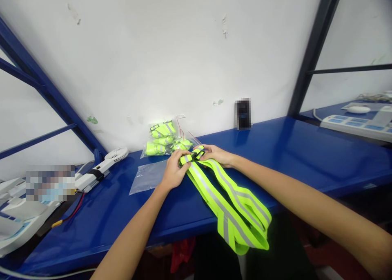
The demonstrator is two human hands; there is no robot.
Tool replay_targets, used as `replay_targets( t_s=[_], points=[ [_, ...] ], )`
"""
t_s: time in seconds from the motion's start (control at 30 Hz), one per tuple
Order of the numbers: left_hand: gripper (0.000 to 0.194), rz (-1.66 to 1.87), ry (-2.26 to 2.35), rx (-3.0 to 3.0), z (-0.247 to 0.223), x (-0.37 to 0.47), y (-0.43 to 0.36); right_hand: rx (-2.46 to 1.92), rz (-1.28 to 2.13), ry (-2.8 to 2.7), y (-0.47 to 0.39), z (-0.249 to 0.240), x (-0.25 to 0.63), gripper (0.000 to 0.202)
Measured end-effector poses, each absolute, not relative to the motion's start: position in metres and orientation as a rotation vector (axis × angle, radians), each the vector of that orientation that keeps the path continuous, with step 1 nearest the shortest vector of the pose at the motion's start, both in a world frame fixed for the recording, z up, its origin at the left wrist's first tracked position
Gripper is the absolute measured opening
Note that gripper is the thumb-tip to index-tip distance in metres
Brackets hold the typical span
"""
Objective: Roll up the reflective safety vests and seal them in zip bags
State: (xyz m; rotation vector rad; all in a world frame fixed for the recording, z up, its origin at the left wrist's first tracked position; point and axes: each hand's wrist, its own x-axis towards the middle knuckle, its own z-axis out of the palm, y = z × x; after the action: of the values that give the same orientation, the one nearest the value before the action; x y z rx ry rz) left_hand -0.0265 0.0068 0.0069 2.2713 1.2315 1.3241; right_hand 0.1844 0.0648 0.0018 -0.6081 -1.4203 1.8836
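Note:
Both hands grip a neon yellow reflective strap (211, 190) with grey stripes, near its black buckle. My left hand (176, 169) is closed round the strap's folded end, left of the buckle. On the buckle's right side, my right hand (216, 155) pinches the strap between thumb and fingers. Long loops of the strap run down over the table's front edge and hang there. A flat clear plastic bag (147, 177) lies just left of my left hand. Behind the hands, several bagged yellow strap bundles (162, 139) are piled against the wall.
The blue table (263, 153) meets a white wall. A small white fan (116, 154), white devices (27, 210) and a red cable with a yellow plug (70, 214) are at the left. A dark box (243, 114) stands at the back. Metal posts rise on both sides.

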Motion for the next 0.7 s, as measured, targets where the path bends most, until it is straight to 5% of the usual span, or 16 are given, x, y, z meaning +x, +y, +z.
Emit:
replay_targets(
  t_s=[0.17, 0.43, 0.7],
  points=[
    [0.025, 1.537, 1.115, 1.676, -0.005, -0.034, 0.028, -0.65, 1.851, -1.522, 0.064, 0.0, 0.185, 0.074],
    [0.036, 1.576, 1.194, 1.6, -0.008, -0.027, 0.028, -0.589, 1.814, -1.514, 0.063, -0.001, 0.18, 0.041],
    [0.047, 1.595, 1.276, 1.693, -0.007, -0.024, 0.025, -0.614, 1.768, -1.558, 0.061, -0.002, 0.181, 0.043]
  ],
)
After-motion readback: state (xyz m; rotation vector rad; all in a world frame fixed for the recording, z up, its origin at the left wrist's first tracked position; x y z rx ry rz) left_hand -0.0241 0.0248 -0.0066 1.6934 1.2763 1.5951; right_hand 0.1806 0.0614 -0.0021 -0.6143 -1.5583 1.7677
